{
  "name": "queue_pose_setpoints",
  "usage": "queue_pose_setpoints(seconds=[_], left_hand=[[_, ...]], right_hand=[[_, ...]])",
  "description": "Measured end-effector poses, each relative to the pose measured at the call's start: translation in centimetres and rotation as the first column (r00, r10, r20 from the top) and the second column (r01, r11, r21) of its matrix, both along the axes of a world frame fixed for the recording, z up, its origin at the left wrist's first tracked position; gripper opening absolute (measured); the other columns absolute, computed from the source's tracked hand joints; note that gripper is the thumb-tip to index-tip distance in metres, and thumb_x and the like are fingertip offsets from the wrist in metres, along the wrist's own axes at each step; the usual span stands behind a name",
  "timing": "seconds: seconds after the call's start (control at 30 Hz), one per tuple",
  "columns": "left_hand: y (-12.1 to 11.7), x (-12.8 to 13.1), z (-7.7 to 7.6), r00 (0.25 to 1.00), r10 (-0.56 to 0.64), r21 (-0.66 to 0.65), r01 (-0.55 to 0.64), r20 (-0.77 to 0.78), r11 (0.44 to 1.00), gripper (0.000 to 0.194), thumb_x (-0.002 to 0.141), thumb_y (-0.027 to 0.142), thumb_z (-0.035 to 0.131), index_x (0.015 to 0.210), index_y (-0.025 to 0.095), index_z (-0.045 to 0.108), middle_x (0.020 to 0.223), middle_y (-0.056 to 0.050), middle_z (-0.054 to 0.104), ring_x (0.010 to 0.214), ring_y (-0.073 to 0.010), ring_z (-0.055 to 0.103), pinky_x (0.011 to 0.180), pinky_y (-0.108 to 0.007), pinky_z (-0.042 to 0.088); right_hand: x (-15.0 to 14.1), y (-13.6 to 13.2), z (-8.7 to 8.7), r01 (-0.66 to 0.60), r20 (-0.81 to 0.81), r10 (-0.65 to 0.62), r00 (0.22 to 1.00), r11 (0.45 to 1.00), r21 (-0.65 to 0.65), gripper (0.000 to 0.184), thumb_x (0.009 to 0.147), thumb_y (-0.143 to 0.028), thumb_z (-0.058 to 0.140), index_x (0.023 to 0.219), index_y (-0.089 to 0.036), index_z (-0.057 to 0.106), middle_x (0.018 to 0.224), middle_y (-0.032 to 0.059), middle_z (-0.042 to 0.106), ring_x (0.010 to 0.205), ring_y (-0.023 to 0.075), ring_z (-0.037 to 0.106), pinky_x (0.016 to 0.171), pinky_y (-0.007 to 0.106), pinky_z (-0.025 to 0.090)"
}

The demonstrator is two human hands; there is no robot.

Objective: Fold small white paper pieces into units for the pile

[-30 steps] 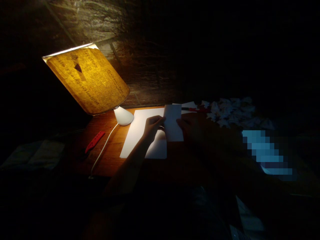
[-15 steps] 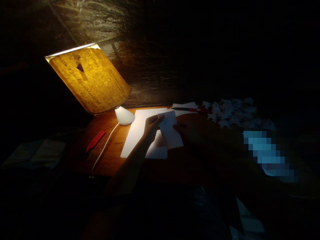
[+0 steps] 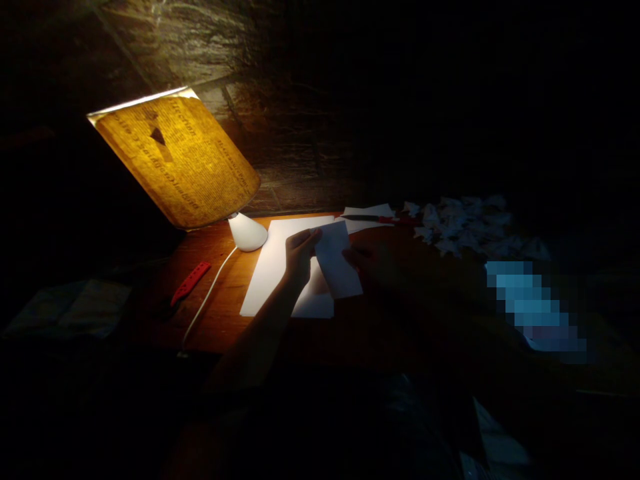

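A small white sheet of paper (image 3: pixel 337 260) is held up over the table between my two hands. My left hand (image 3: pixel 300 255) pinches its upper left corner, thumb on the near face. At the sheet's right edge, my right hand (image 3: pixel 363 255) grips it between thumb and fingers, mostly lost in shadow. Beneath lies a larger stack of white paper (image 3: pixel 270 267), lit by the lamp, with the held sheet's shadow on it. Behind the hands, a knife with a dark blade and red handle (image 3: pixel 367 218) rests on smaller white sheets (image 3: pixel 367 211).
A lit lamp with a printed shade (image 3: pixel 175 160) and white base (image 3: pixel 247 233) stands at the left, its cord (image 3: pixel 207 293) crossing the wooden table (image 3: pixel 205 333). A red-handled tool (image 3: pixel 191 281) lies nearby. Folded paper pieces (image 3: pixel 465 223) and a blurred-out bright screen (image 3: pixel 535 303) are on the right.
The held sheet and both hands have shifted slightly left, and the sheet is turned a little. Both hands keep their hold.
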State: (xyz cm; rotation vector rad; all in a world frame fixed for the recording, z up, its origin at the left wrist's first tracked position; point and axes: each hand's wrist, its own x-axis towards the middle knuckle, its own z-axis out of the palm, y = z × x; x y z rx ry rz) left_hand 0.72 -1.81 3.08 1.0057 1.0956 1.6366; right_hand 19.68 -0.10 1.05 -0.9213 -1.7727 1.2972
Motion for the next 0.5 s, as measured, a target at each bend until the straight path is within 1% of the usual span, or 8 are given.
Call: queue_pose_setpoints(seconds=[0.1, 0.17, 0.3, 0.37, 0.5], left_hand=[[-0.10, 0.03, 0.16, 0.999, 0.009, 0.020, -0.008, -0.038, 1.000, 0.062, 0.063, 0.062, 0.094, 0.056, 0.018, 0.052, 0.053, 0.006, 0.046, 0.047, -0.0068, 0.045, 0.044, -0.018, 0.037], [-0.18, 0.05, 0.25, 0.997, 0.027, 0.053, -0.024, -0.070, 0.998, 0.067, 0.065, 0.066, 0.092, 0.054, 0.018, 0.047, 0.051, 0.007, 0.040, 0.045, -0.0058, 0.040, 0.043, -0.018, 0.034], [-0.29, 0.11, 0.28, 0.994, 0.066, 0.123, -0.054, -0.092, 0.991, 0.071, 0.069, 0.067, 0.090, 0.052, 0.019, 0.040, 0.051, 0.008, 0.032, 0.045, -0.0053, 0.032, 0.043, -0.019, 0.028], [-0.28, 0.10, 0.24, 0.993, 0.070, 0.136, -0.057, -0.095, 0.989, 0.071, 0.070, 0.066, 0.089, 0.052, 0.019, 0.039, 0.052, 0.008, 0.031, 0.046, -0.0057, 0.030, 0.043, -0.020, 0.026], [-0.22, -0.08, 0.12, 0.991, 0.062, 0.142, -0.045, -0.122, 0.989, 0.070, 0.071, 0.065, 0.089, 0.052, 0.019, 0.039, 0.053, 0.007, 0.030, 0.048, -0.0062, 0.028, 0.045, -0.022, 0.023]], right_hand=[[0.10, -0.10, 0.25, -0.011, 0.021, 0.011, 1.000, 1.000, 0.022, 0.045, 0.092, -0.062, 0.067, 0.076, -0.020, 0.067, 0.071, 0.0026, 0.059, 0.071, 0.0194, 0.053, 0.065, 0.033, 0.041], [0.16, -0.26, 0.51, -0.014, 0.034, 0.012, 0.999, 0.999, 0.044, 0.046, 0.093, -0.062, 0.066, 0.074, -0.020, 0.065, 0.071, 0.0025, 0.058, 0.071, 0.0190, 0.052, 0.065, 0.033, 0.040], [0.21, -0.57, 0.88, -0.008, 0.051, 0.004, 0.999, 0.997, 0.081, 0.048, 0.094, -0.061, 0.063, 0.068, -0.021, 0.060, 0.069, 0.0020, 0.057, 0.069, 0.0181, 0.051, 0.065, 0.032, 0.039], [0.25, -0.61, 0.85, -0.010, 0.059, 0.005, 0.998, 0.996, 0.084, 0.047, 0.095, -0.061, 0.063, 0.069, -0.021, 0.061, 0.069, 0.0022, 0.058, 0.069, 0.0181, 0.052, 0.064, 0.032, 0.040], [0.33, -0.61, 0.67, -0.032, 0.060, 0.028, 0.998, 0.998, 0.062, 0.043, 0.094, -0.058, 0.066, 0.075, -0.021, 0.067, 0.073, 0.0039, 0.064, 0.074, 0.0202, 0.057, 0.068, 0.034, 0.046]])
